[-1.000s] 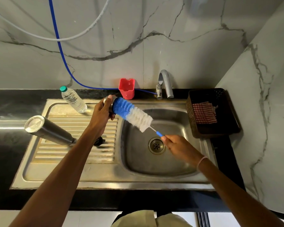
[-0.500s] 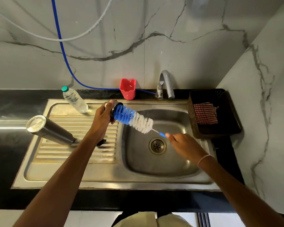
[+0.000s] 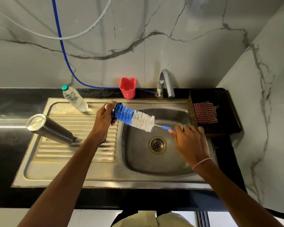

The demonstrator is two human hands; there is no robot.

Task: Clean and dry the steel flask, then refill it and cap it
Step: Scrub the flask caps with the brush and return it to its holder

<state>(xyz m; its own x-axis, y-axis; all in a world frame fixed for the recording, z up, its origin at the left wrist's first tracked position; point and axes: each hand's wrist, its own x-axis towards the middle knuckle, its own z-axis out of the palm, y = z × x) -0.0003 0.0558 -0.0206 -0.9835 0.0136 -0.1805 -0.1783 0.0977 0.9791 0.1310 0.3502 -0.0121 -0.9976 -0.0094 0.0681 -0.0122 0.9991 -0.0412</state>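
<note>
The steel flask stands neck down on the ribbed drainboard at the left. My left hand grips a small steel cap above the drainboard's right edge. The blue tip of a blue and white bottle brush sits inside the cap's mouth. My right hand pinches the brush's thin blue handle over the sink basin. A small black piece lies on the drainboard, mostly hidden under my left wrist.
A clear plastic water bottle with a green cap stands at the drainboard's back. A red holder and the tap are behind the basin. A dark basket with a red checked cloth sits right.
My right hand has shifted a little to the right and up with the brush handle, and the brush lies flatter. The left hand stays on the cap.
</note>
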